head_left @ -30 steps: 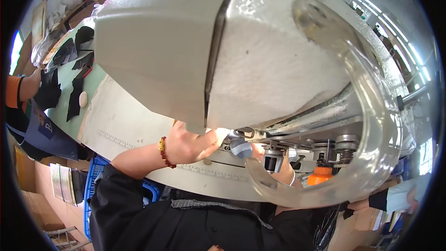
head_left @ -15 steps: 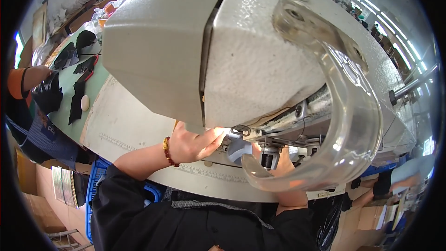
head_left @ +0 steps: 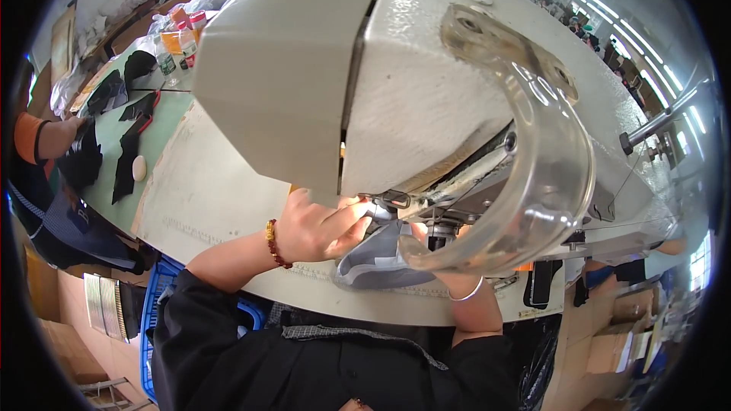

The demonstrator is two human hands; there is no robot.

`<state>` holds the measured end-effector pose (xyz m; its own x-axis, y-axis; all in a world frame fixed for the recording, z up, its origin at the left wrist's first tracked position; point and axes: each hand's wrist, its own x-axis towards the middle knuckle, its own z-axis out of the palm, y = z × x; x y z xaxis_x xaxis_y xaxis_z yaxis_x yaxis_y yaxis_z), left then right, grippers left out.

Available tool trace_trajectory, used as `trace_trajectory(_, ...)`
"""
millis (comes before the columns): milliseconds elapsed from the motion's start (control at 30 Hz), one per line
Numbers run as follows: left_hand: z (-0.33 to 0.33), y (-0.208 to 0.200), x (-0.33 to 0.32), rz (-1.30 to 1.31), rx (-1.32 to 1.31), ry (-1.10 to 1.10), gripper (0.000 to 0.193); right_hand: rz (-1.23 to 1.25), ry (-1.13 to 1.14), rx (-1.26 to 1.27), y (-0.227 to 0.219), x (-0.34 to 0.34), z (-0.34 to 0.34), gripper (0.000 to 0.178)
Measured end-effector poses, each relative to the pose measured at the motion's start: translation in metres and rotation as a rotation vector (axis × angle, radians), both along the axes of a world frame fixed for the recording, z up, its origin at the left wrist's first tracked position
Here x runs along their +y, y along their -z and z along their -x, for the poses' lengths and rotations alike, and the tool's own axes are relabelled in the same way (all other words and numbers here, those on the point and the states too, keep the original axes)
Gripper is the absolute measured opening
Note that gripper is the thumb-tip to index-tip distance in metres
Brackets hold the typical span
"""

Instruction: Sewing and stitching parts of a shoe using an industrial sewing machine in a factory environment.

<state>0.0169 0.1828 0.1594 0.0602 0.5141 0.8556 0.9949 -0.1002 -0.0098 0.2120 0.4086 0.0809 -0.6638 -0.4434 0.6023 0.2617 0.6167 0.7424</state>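
Observation:
A grey sewing machine head (head_left: 426, 99) fills the upper view, with a clear curved guard (head_left: 548, 183) in front of its needle area. My left hand (head_left: 316, 228), a bead bracelet on its wrist, pinches a grey fabric piece (head_left: 377, 262) lying on the white machine table (head_left: 213, 190) under the machine head. My right hand (head_left: 457, 283), with a thin bangle on its wrist, reaches up behind the guard to the same piece. Its fingers are mostly hidden.
At far left, another person's hand (head_left: 65, 137) with an orange sleeve holds black pieces over a green table (head_left: 164, 118) strewn with black cut parts. Bottles (head_left: 183, 30) stand at the back. A blue crate (head_left: 161, 301) sits below the table edge.
The grey fabric piece now shows wider under the machine head. My left hand has slid right along the table toward the needle area, and the view has shifted closer to the machine.

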Motion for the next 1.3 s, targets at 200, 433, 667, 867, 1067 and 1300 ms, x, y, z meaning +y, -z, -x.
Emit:
trace_trajectory(200, -0.014, -0.061, -0.06, 0.111, -0.842, 1.069, 0.03, 0.005, 0.311, -0.146, -0.021, -0.025, 0.0, 0.035)
trace_trajectory(433, -0.061, -0.123, -0.09, 0.367, -1.101, 2.16, 0.055, 0.936, -0.327, -0.179, -0.045, -0.01, 0.034, 0.027)
trace_trajectory(667, -0.074, -0.138, -0.098, 0.369, -1.172, 2.117, 0.054, 0.968, -0.346, -0.055, -0.048, -0.006, 0.035, 0.009)
trace_trajectory(867, -0.087, -0.137, -0.101, 0.292, -1.269, 2.074, 0.054, 1.155, -0.396, 0.092, -0.054, -0.025, -0.003, 0.03)
trace_trajectory(1067, -0.09, -0.097, -0.098, 0.179, -1.128, 2.105, 0.049, 1.013, -0.439, 0.048, -0.039, -0.063, -0.051, 0.03)
trace_trajectory(1300, -0.083, 0.024, -0.035, 0.69, -1.463, 0.235, 0.03, 0.94, -0.428, -0.041, -0.01, -0.095, -0.076, 0.021)
